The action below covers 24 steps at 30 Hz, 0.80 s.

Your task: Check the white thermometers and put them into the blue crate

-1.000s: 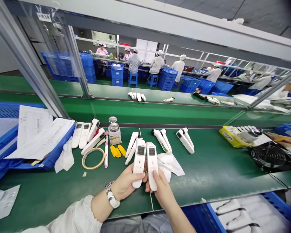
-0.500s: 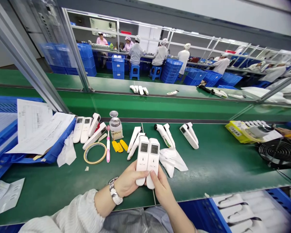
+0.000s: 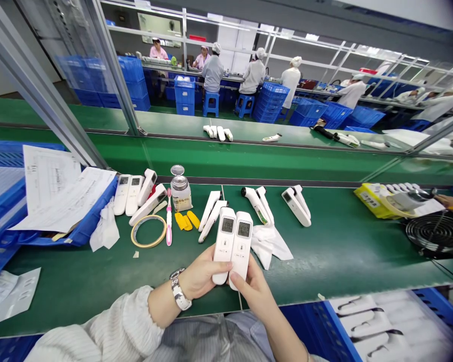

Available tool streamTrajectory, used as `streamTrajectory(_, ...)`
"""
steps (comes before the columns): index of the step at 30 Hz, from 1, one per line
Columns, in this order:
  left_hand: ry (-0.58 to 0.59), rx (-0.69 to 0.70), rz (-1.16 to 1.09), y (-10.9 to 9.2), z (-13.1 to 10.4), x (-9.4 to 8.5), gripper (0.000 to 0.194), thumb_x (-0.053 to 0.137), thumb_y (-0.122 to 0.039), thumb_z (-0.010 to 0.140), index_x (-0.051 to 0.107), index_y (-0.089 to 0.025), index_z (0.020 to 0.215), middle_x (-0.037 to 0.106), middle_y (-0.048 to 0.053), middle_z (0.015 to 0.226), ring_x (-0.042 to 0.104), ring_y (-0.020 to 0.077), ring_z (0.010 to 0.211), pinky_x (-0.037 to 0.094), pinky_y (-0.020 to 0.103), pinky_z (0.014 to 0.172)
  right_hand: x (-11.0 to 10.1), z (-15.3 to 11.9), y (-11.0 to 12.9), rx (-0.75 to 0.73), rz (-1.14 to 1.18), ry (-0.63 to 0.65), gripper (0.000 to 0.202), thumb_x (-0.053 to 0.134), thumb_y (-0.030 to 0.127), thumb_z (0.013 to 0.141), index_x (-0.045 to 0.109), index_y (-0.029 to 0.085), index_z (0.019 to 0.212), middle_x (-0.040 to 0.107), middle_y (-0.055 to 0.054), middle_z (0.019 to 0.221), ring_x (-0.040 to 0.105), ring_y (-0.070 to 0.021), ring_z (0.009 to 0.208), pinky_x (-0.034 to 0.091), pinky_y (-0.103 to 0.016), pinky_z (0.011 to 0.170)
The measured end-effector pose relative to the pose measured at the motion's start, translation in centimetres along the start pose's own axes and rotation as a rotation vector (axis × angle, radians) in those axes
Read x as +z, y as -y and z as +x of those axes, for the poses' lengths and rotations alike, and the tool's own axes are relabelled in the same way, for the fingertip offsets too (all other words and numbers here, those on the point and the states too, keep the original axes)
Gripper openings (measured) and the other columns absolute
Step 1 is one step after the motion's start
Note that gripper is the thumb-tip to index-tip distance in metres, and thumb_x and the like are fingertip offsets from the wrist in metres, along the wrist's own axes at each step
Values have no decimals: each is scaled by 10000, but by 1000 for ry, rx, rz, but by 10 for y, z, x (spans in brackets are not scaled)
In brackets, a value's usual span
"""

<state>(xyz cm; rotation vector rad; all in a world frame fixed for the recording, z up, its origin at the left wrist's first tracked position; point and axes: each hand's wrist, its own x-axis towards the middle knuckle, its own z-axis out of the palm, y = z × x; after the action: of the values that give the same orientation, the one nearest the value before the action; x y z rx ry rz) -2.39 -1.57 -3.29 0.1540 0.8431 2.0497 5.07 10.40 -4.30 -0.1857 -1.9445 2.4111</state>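
Observation:
My left hand (image 3: pixel 202 274) is wrapped round a white handheld thermometer (image 3: pixel 225 246), its thumb across the lower front. Beside it, a second white thermometer (image 3: pixel 242 249) is in my right hand (image 3: pixel 254 286), thumb near its base. Both devices stand side by side with their grey screens facing me. Just behind them lie two more white thermometers (image 3: pixel 211 216), with yellow finger-shaped pieces (image 3: pixel 187 221) to their left. A crumpled white cloth (image 3: pixel 270 245) lies right of my hands, touching another pair of thermometers (image 3: pixel 257 205). Farther right rests one more pair (image 3: pixel 296 206).
On the left are a tape ring (image 3: pixel 148 246), a pink toothbrush (image 3: pixel 169 221), a metal-topped bottle (image 3: pixel 181 193) and a blue tray with papers (image 3: pixel 81 236). A yellow box (image 3: pixel 373 201) and black fan (image 3: pixel 436 234) are at right. People work in the background.
The view has shifted slightly, so the bench items appear a little higher. Both hands still hold the two thermometers, whose tops now sit slightly farther right and higher in view.

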Motion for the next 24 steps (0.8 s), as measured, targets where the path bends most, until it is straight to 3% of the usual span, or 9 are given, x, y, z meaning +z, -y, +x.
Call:
streamTrajectory(9,-2,0,9,1,0,-1,402,717,-121,633,593,-154,1015,654,96,994,599,218,888,429,331,803,1,-1,5,2,-30,5,439,625,354,775,464,233,1165,570,-76,1194,523,-250,1105,444,-403,914)
streamTrajectory(16,12,10,8,2,-1,-1,414,706,-109,639,580,-152,1032,654,99,992,595,230,919,430,329,804,5,0,6,-22,-15,-82,394,658,378,737,523,229,1076,562,-68,1215,539,-250,1082,474,-376,871)
streamTrajectory(24,9,12,12,0,-2,0,383,699,-104,641,586,-137,1006,658,95,964,602,211,883,432,314,795,4,-1,7,-26,-18,-18,361,629,340,775,502,233,1095,598,-65,1138,566,-233,1029,447,-390,900)
